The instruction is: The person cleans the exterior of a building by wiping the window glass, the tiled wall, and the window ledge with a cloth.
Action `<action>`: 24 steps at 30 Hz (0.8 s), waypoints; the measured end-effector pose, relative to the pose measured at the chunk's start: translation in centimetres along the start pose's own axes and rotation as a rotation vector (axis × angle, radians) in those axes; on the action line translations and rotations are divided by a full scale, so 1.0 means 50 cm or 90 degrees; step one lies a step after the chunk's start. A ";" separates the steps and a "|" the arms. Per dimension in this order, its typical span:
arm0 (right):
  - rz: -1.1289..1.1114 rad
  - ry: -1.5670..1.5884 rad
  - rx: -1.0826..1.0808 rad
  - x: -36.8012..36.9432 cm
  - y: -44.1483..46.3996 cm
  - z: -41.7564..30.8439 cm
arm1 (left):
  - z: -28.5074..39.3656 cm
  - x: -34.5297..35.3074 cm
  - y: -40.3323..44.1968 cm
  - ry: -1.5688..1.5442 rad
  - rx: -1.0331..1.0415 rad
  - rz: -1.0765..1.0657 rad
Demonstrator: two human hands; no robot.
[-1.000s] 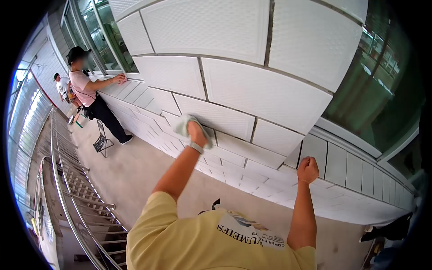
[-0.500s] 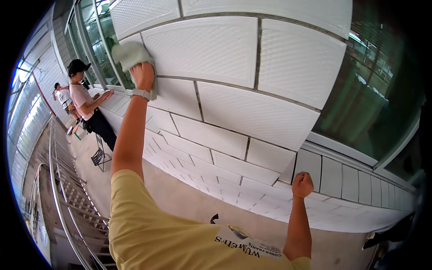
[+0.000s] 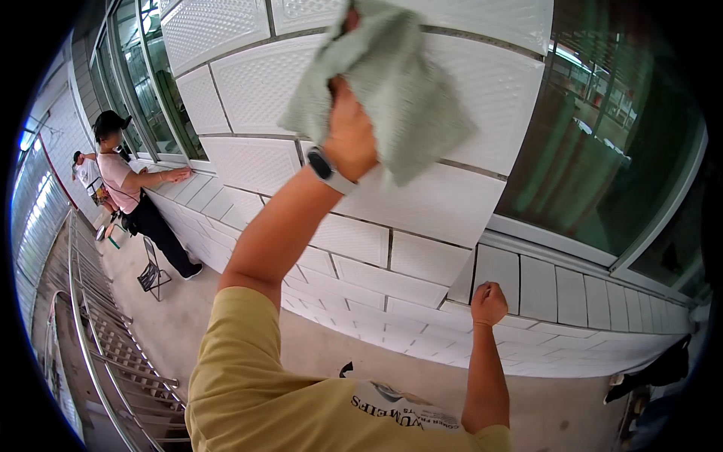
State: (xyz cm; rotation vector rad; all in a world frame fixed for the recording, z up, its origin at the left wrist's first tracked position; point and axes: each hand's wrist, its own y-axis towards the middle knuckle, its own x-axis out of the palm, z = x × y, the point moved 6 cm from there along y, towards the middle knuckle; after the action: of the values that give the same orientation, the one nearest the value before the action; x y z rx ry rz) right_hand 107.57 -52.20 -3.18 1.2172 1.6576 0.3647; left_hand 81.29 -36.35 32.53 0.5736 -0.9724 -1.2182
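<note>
My left hand (image 3: 352, 135) holds a grey-green cloth (image 3: 410, 90) against the white tiled wall (image 3: 248, 83). Loose folds of the cloth hang out on both sides of my fingers and hide part of them. A band with a dark face (image 3: 322, 164) is on that wrist. My right hand (image 3: 489, 303) is closed in a fist beside the tiled sill (image 3: 497, 275), low on the right. Nothing shows between its fingers.
A window (image 3: 602, 143) with green reflections is to the right. On the left, a person in a pink shirt (image 3: 119, 169) stands with a hand on the tiled ledge, another person (image 3: 90, 177) behind. A folding stool (image 3: 153, 275) and metal railing (image 3: 90, 324) are nearby.
My left hand has swept the cloth to the right across the tiles, and the cloth has spread out. My right hand stays closed by the sill. The view has shifted slightly.
</note>
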 end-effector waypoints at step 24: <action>0.000 0.030 -0.042 -0.003 -0.005 0.000 | 0.196 0.239 0.228 1.538 0.591 -0.193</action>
State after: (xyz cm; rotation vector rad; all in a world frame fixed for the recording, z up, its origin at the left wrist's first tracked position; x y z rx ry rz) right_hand 107.41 -52.43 -3.30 1.1668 1.6733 0.4481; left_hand 79.18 -43.25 50.31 2.0879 0.8307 0.3949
